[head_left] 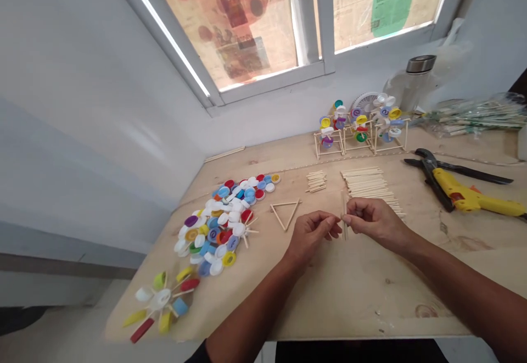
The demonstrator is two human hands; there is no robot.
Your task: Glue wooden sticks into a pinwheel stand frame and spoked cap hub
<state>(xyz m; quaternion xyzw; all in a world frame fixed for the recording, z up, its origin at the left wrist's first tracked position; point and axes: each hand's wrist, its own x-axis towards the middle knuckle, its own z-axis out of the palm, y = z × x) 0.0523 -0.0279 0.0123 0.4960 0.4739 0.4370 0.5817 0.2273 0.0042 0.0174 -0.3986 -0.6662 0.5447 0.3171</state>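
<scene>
My left hand (pixel 312 232) and my right hand (pixel 374 219) meet over the middle of the wooden table (pixel 370 286). Both pinch a thin wooden stick (pixel 343 209) that stands nearly upright between the fingertips. Just left of my hands lies a triangle of sticks (pixel 286 213) flat on the table. Behind my right hand is a long pile of wooden sticks (pixel 368 184), with a smaller bundle of short sticks (pixel 316 181) to its left.
A heap of coloured bottle caps (pixel 224 220) covers the left part of the table, with a cap-and-stick wheel (pixel 162 302) at the near left corner. Three small cap wheels on stick frames (pixel 360 127) stand at the back. A yellow glue gun (pixel 473 198) and black pliers (pixel 436 173) lie at right.
</scene>
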